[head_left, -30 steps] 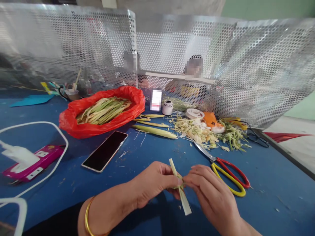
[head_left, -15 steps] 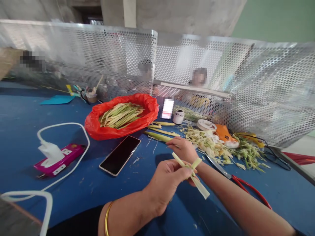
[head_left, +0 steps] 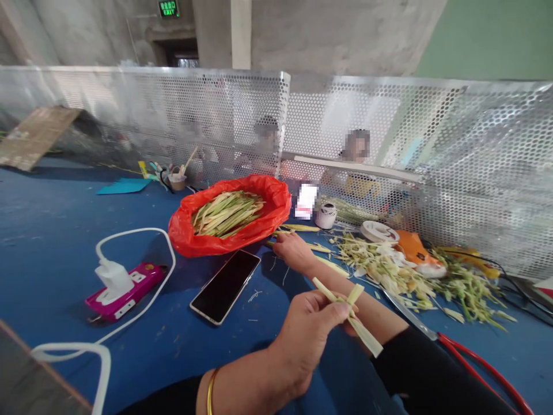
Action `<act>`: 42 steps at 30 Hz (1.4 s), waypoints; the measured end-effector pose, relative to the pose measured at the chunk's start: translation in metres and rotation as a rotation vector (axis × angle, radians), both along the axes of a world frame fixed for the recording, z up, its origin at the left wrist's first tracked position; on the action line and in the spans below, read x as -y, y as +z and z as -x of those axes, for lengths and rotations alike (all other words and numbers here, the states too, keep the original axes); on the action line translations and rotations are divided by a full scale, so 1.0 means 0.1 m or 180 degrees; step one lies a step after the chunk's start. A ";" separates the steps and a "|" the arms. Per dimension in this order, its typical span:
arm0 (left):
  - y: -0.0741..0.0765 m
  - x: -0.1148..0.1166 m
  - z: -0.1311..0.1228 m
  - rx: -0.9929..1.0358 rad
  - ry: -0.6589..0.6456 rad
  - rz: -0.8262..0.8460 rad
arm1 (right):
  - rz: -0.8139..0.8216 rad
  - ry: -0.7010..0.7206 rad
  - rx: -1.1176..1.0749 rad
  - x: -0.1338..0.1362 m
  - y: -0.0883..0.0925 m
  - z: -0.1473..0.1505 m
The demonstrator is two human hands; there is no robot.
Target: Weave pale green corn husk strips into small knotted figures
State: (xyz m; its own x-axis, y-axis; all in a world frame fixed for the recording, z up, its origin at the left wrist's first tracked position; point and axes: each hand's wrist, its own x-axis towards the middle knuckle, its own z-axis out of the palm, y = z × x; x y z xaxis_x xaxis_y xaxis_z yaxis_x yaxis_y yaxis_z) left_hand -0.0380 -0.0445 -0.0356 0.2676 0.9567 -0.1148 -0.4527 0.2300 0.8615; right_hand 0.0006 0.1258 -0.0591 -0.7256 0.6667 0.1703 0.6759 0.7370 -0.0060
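My left hand (head_left: 309,331) pinches a small cross of folded pale green leaf strips (head_left: 365,333) between thumb and fingers, its ends sticking out on several sides. Beyond it, my right hand (head_left: 296,252) reaches forward over the table, its fingers curled down among loose leaf strips (head_left: 330,265) beside the red plastic bag (head_left: 184,241). Whatever those fingertips grip is hidden. Inside the rolled-open bag lies a heap of long green and yellowish strips (head_left: 228,213). Large scissors with red handles (head_left: 475,363) lie partly under my right forearm.
A dark-screened phone (head_left: 225,287) lies left of my hands, near a magenta power strip (head_left: 125,291) with a white cable. Leaf scraps (head_left: 384,268), a tape roll (head_left: 380,231) and a small jar (head_left: 326,215) stand to the right. A perforated metal screen (head_left: 242,124) borders the table; people sit behind it.
My right hand has moved forward and left, from the wide leaf strip to the strips nearer the red bag. My left hand still holds the leaf cross. The view has tilted up and turned left.
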 end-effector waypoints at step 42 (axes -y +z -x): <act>-0.05 -0.07 -0.39 -0.1363 -0.1137 -0.0195 | 0.2200 -0.1635 -0.3703 1.78 0.04 -1.70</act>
